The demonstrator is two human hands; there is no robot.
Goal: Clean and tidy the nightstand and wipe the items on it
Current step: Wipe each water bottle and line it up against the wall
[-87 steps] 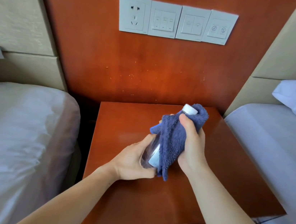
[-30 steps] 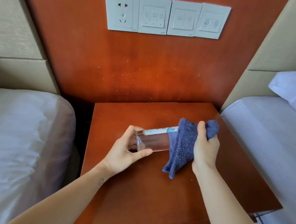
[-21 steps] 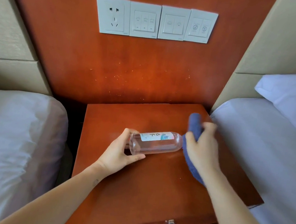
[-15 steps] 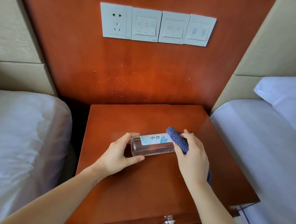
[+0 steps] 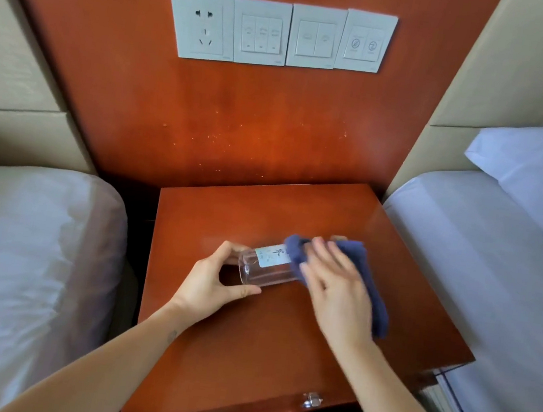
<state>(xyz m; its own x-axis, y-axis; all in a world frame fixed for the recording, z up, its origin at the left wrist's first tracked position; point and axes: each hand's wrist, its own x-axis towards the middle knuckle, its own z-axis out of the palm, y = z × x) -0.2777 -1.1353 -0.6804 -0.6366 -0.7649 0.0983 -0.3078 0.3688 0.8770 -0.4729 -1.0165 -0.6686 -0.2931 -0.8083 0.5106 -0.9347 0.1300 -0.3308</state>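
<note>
A clear plastic bottle (image 5: 267, 267) with a white and blue label lies sideways over the reddish wooden nightstand (image 5: 264, 353). My left hand (image 5: 215, 284) grips its base end between thumb and fingers. A dark blue cloth (image 5: 363, 273) is wrapped over the bottle's neck end, hiding the cap. My right hand (image 5: 335, 285) holds the cloth against the bottle, fingers curved over it. Part of the cloth hangs down to the right of that hand.
White beds flank the nightstand on the left (image 5: 19, 276) and right (image 5: 494, 287), with a pillow (image 5: 541, 168) at the right. A socket and switch panel (image 5: 279, 34) sits on the wooden back wall. A metal drawer knob (image 5: 312, 400) is at the front edge.
The bottle went from upright in both hands to lying sideways. My right hand slid the cloth along it, off the neck end and back over it. The left hand stays on the base.
</note>
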